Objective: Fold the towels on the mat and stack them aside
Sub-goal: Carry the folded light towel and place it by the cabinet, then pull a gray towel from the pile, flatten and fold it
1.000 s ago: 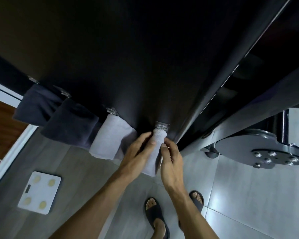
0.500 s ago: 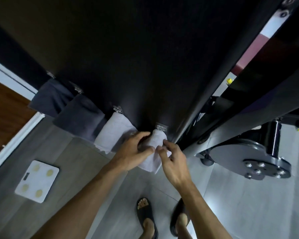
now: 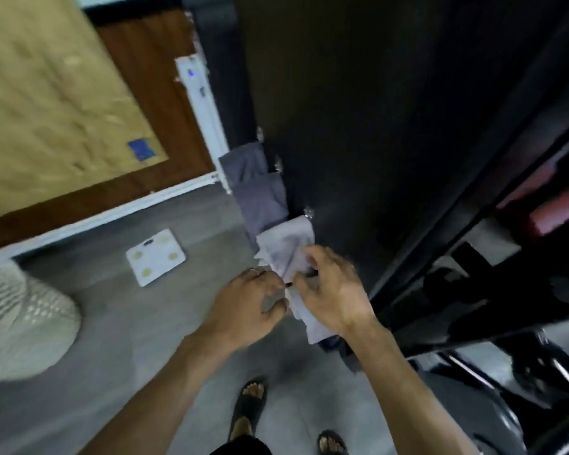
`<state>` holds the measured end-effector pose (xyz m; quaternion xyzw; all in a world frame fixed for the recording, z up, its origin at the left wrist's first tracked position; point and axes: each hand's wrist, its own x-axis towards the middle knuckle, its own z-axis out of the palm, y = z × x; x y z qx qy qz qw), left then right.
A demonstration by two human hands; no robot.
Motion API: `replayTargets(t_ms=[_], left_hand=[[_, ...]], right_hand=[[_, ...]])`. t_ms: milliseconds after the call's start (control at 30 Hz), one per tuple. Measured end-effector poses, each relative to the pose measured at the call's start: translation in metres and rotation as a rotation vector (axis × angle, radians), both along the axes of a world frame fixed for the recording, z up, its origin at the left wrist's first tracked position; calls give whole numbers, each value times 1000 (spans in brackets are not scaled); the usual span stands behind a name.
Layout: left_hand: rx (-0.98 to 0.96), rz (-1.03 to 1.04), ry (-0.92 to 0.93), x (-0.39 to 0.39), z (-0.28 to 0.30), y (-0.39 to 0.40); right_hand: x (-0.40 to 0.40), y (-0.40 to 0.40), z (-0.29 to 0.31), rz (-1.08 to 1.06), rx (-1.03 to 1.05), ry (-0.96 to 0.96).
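Pale grey towel (image 3: 288,249) hangs against the dark panel (image 3: 358,126), beside two darker towels (image 3: 260,195). Both the left hand (image 3: 248,303) and right hand (image 3: 334,290) have their grip pinched on its lower part.

A grey tiled floor (image 3: 119,339) carries a white bathroom scale (image 3: 155,256) and a pale woven pouf (image 3: 20,320).

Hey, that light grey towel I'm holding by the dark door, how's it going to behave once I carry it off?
The light grey towel already bunches and droops between your left hand and right hand, so it will probably hang limp. It looks thin, so likely light. Its dangling lower end may swing or drag.
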<state>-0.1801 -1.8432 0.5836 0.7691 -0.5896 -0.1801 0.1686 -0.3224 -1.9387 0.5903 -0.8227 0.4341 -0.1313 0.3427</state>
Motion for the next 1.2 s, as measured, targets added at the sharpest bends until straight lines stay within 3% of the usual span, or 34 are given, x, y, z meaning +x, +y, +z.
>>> replayTargets(t_ms=[200, 433, 933, 1200], left_hand=[[5, 364, -67, -46, 21, 88], [41, 583, -154, -110, 39, 217], [180, 1058, -74, -371, 22, 568], [247, 1387, -21, -485, 27, 707]], right_hand=[[-2, 34, 29, 394, -119, 41], [-18, 131, 46, 739, -178, 98], [-165, 469, 24, 1249, -273, 89], [-210, 639, 17, 1609, -270, 73]])
